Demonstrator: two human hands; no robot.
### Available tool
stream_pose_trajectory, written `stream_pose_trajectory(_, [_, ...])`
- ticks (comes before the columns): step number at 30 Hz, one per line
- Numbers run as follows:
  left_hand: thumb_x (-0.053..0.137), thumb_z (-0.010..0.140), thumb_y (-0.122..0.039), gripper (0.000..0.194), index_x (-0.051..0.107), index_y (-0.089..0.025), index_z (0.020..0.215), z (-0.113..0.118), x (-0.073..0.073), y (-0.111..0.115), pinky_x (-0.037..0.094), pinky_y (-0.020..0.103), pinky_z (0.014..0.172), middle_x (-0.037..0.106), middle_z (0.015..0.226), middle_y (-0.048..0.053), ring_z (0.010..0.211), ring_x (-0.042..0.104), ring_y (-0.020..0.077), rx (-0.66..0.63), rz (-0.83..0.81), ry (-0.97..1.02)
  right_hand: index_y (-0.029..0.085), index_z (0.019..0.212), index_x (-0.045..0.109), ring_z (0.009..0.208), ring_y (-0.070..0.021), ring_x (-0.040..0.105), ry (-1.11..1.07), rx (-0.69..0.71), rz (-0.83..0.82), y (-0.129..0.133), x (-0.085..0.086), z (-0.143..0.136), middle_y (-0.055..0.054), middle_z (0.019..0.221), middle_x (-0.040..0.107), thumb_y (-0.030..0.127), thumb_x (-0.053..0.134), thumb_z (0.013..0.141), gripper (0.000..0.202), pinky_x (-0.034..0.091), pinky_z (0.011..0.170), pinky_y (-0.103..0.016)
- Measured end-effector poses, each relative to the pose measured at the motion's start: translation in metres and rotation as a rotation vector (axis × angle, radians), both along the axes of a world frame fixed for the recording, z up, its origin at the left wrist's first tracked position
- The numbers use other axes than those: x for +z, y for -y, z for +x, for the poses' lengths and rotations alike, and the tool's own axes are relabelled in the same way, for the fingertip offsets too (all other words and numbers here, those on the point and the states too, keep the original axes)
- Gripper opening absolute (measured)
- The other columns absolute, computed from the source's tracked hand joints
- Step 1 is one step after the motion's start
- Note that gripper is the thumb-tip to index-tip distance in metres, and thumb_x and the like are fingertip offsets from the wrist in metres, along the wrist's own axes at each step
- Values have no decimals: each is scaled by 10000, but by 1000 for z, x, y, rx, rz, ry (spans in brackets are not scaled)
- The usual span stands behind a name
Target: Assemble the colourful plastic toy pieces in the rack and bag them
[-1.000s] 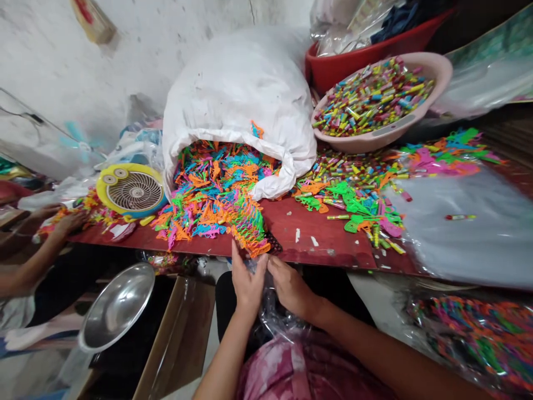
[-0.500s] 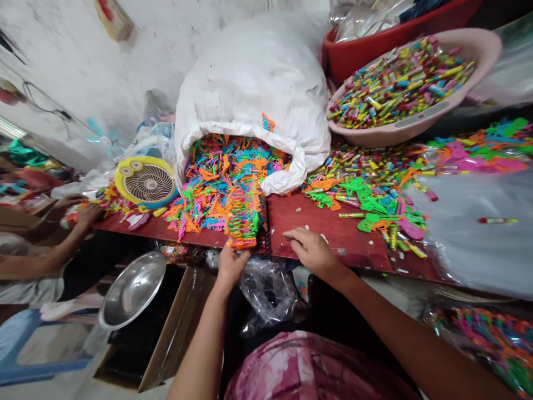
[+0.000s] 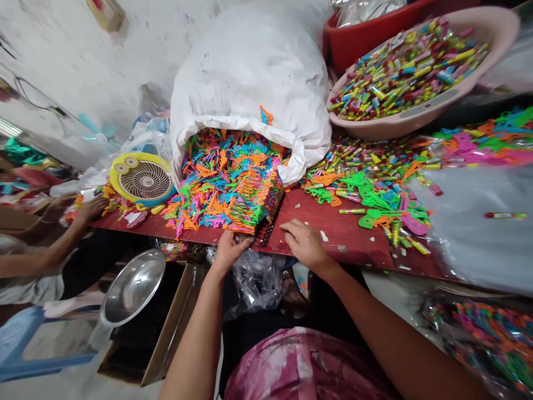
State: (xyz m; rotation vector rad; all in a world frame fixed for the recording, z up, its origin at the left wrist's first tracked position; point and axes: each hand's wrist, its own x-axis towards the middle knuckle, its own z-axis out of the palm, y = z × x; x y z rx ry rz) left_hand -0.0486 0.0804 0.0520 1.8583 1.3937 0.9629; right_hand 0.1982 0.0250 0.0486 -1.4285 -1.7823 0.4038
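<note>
My left hand is closed on the near end of a black slotted rack at the table's front edge. Small plastic toy guns in orange, green and pink stand packed in a row along it. The rack slants away to the right. Over the red tabletop, right of the rack, my right hand has loosely bent fingers and nothing visible in them. Loose toy guns spill from a large white sack behind and left of the row.
A yellow fan stands left of the sack. At the right are a pink basin of small colourful tubes, scattered green toy guns and clear plastic bags. A metal bowl sits below. Another person's hands work at the left.
The rack has turned so its far end points more to the right, with my left hand still at its near end. My right hand has shifted slightly left and its fingers are more bent.
</note>
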Motion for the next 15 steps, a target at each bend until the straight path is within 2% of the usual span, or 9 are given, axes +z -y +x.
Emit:
stream_pose_trajectory(4, [757, 736, -439, 328, 688, -184, 931, -13, -9, 17, 509, 330, 868, 676, 928, 42, 884, 632, 175, 116, 145, 11, 190, 1070, 698, 952, -198, 637, 19, 6, 13, -1, -2, -1, -61, 1014, 691, 123, 487, 915, 271, 461, 832, -298])
stream_pose_trajectory(7, [707, 781, -487, 298, 705, -197, 852, -14, -15, 17, 509, 344, 878, 673, 975, 59, 939, 638, 188, 160, 249, 9, 195, 1075, 702, 939, -201, 634, 38, 9, 18, -1, -3, -1, -64, 1014, 693, 129, 484, 913, 280, 467, 825, -305])
stream_pose_trajectory(11, [656, 821, -493, 295, 690, -203, 778, -6, -17, 9, 511, 302, 776, 660, 879, 42, 820, 633, 163, 160, 256, -32, 193, 1076, 708, 942, -206, 634, 41, 20, 24, -1, -2, -1, -72, 1021, 695, 127, 479, 912, 289, 476, 831, -316])
stream_pose_trajectory(15, [623, 855, -450, 266, 690, -210, 761, 0, -10, 5, 498, 286, 770, 657, 865, 41, 801, 618, 159, 110, 248, -73, 189, 1085, 708, 951, -210, 627, 67, 28, 39, -1, -2, -1, -72, 1016, 689, 129, 485, 912, 289, 478, 837, -321])
